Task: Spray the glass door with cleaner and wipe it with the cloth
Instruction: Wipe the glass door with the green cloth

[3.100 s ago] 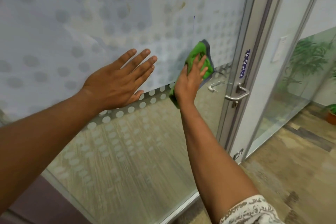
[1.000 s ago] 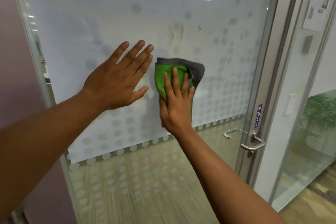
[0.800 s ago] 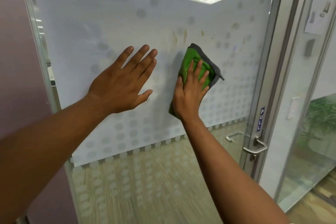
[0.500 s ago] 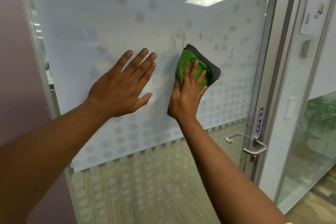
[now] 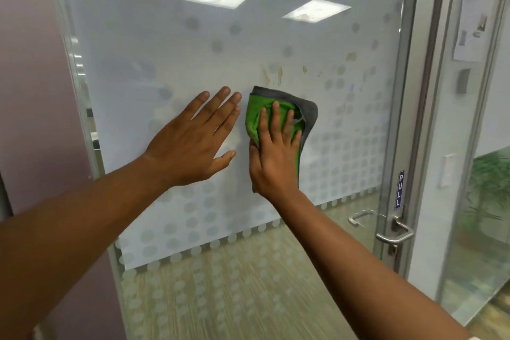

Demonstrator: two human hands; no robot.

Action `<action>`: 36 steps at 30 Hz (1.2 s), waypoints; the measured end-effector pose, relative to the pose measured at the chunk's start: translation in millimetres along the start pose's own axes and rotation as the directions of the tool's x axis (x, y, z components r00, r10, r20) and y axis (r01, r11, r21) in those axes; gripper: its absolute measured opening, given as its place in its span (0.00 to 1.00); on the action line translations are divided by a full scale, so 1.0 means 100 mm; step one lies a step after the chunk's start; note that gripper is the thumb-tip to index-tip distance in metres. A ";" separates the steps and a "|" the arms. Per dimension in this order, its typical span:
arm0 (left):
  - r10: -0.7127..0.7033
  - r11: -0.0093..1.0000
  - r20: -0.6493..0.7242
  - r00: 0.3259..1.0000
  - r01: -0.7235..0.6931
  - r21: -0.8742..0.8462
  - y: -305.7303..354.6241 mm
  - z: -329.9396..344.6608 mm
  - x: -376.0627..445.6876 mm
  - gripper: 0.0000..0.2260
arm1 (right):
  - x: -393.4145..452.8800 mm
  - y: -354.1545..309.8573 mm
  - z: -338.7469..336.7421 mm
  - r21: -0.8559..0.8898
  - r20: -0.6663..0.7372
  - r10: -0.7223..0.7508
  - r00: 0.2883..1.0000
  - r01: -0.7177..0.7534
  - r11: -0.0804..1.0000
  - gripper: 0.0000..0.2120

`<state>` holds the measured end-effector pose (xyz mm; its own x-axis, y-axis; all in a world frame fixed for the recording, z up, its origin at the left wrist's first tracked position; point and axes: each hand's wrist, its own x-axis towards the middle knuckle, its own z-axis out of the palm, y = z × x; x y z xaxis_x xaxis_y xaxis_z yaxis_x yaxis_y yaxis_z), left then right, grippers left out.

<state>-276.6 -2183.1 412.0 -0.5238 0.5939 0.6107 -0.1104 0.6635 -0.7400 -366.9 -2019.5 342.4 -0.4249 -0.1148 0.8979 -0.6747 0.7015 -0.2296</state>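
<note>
The glass door [image 5: 171, 44] has a frosted band with a dot pattern and fills most of the view. A folded green and grey cloth [image 5: 306, 110] lies flat against the frosted glass at mid-height. My right hand [image 5: 273, 152] presses it to the glass with straight, spread fingers. My left hand [image 5: 193, 143] rests flat on the glass just left of the cloth, fingers straight. Brownish smears [image 5: 273, 76] mark the glass just above the cloth. No spray bottle is in view.
A metal lever handle [image 5: 394, 232] and a blue PULL sticker [image 5: 399, 189] sit on the door's right frame. A pinkish wall [image 5: 33, 91] borders the left. Past the frame stand a glass partition and a green plant [image 5: 488, 190].
My right hand slid the cloth back to the left, close to my left hand, and the cloth now sits more upright. My left hand stayed flat on the glass.
</note>
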 end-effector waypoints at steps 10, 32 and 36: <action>-0.127 0.989 -0.025 0.992 0.128 0.067 -0.31 -0.12 0.21 0.41 | 0.09 -0.12 0.05 -0.030 -0.020 -0.249 0.968 0.248 0.968 0.30; -0.096 0.994 -0.063 0.993 0.099 0.042 -0.30 -0.04 0.21 0.41 | 0.47 -0.26 -0.02 0.087 -0.098 0.018 0.995 -0.010 0.996 0.27; -0.111 0.993 -0.100 0.989 0.113 0.017 -0.28 -0.05 0.22 0.39 | 0.84 -0.14 -0.19 0.038 -0.128 -0.017 0.992 0.022 0.999 0.26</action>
<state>-280.4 -2186.0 447.2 -0.4210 0.5594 0.7140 -0.1832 0.7185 -0.6710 -381.5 -2025.6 428.2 -0.3322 -0.0356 0.9425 -0.7067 0.6712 -0.2238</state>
